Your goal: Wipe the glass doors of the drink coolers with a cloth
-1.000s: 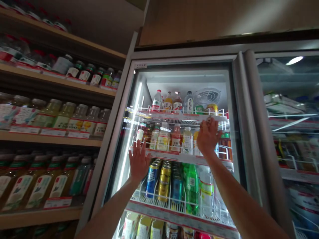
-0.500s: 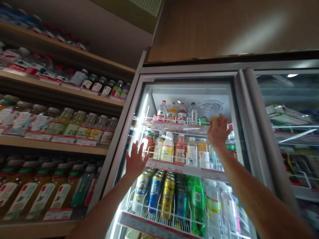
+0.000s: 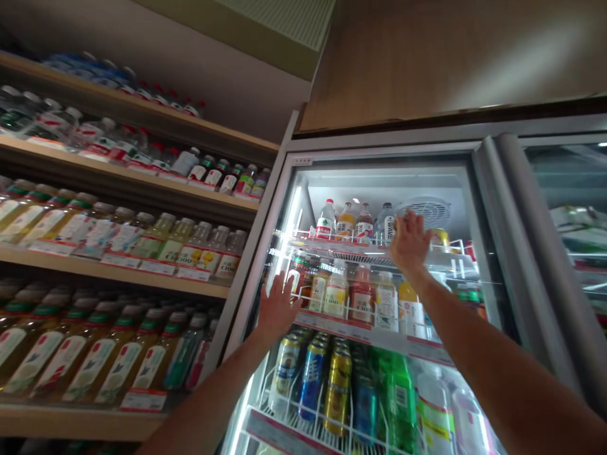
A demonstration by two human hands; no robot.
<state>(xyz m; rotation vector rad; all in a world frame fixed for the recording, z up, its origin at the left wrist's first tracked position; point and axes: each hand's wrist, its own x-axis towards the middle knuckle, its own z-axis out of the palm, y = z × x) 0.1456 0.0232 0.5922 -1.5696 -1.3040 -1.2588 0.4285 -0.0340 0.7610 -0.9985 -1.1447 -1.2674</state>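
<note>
My right hand (image 3: 410, 243) is raised in front of the top shelf of a lit drinks fridge (image 3: 474, 146). Its fingers are stretched out and nothing shows in them. It partly covers a clear WAVE bottle (image 3: 387, 224), and a small yellow can (image 3: 441, 239) stands just right of it. Lower down, my left hand (image 3: 277, 306) has its fingers spread near the fridge's left edge. Close to that hand are a dark red bottle (image 3: 298, 272) and a pale bottle (image 3: 320, 287) on the second shelf. I cannot tell whether either hand touches glass.
Wooden shelves (image 3: 114, 270) full of bottles run along the left. Below my hands, beer cans (image 3: 337, 392) and a green bottle (image 3: 398, 392) stand in a wire rack. A metal fridge frame (image 3: 526, 253) and another glass-fronted cooler (image 3: 573, 234) are at the right.
The view has shifted, bringing more of the left shelves in. My right hand has moved left along the top shelf to the WAVE bottle, its fingers spreading. My left hand stays spread near the fridge's left side.
</note>
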